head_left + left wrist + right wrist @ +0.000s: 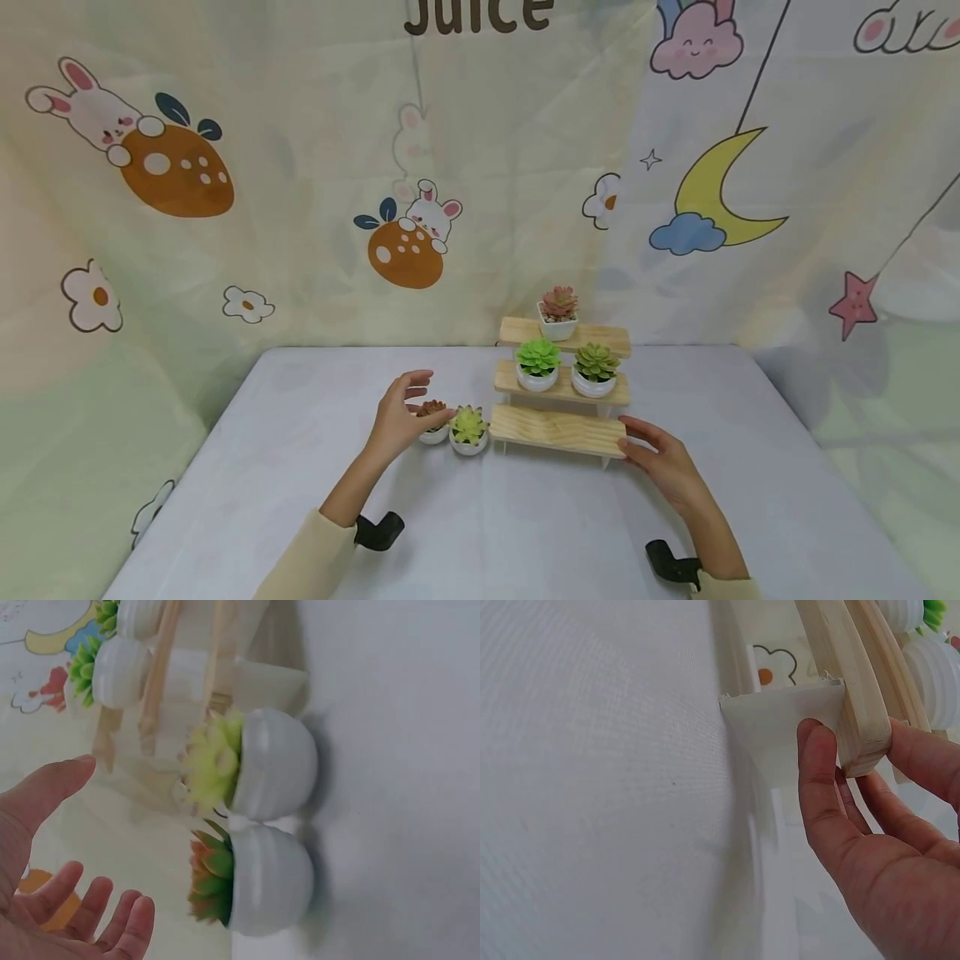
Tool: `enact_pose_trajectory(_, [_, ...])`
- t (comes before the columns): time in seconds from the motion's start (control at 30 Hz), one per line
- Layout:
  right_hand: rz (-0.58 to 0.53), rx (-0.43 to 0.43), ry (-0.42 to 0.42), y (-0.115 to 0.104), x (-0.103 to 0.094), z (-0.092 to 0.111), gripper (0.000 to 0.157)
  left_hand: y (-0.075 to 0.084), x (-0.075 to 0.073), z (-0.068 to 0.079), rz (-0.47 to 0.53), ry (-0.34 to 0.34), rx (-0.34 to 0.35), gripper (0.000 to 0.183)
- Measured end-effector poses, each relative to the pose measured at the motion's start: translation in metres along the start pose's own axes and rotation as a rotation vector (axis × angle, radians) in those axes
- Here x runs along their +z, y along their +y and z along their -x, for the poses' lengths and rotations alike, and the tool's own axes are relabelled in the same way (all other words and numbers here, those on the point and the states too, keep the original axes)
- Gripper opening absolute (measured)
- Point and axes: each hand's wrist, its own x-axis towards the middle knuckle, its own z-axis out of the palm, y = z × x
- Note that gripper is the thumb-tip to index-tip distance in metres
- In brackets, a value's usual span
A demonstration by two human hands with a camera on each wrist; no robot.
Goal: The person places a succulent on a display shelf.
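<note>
My right hand (665,468) holds the right end of the lowest plank of a three-tier wooden plant stand (555,427). In the right wrist view its thumb lies on the top face, with fingers below near the white support (780,712). My left hand (393,425) has fingers spread and nothing in its grasp. It overlaps a reddish-brown succulent in a white pot (435,436) in the head view; the left wrist view shows the fingers apart from that pot. Beside it, a yellow-green succulent (469,427) in a white pot stands just left of the stand.
The middle tier carries a bright green succulent (538,358) and a darker green succulent (596,363). On the top tier sits a pink succulent (558,310) in a square white pot. A white-covered table (540,533) meets a printed curtain (315,167) behind.
</note>
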Motion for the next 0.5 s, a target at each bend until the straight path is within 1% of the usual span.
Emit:
enact_pose_trajectory(0.1, [-0.002,-0.008,-0.004,0.000,-0.001,0.000,0.058,-0.010,-0.002,0.002,-0.035,0.012,-0.003,0.068])
enact_pose_trajectory(0.27, [-0.010,-0.011,0.002,0.000,-0.002,0.001,0.058,-0.026,-0.004,0.006,-0.072,0.003,-0.038,0.073])
enact_pose_trajectory(0.5, [-0.032,-0.023,0.008,0.001,0.000,0.002,0.057,-0.042,-0.005,0.011,-0.136,-0.024,-0.156,0.083])
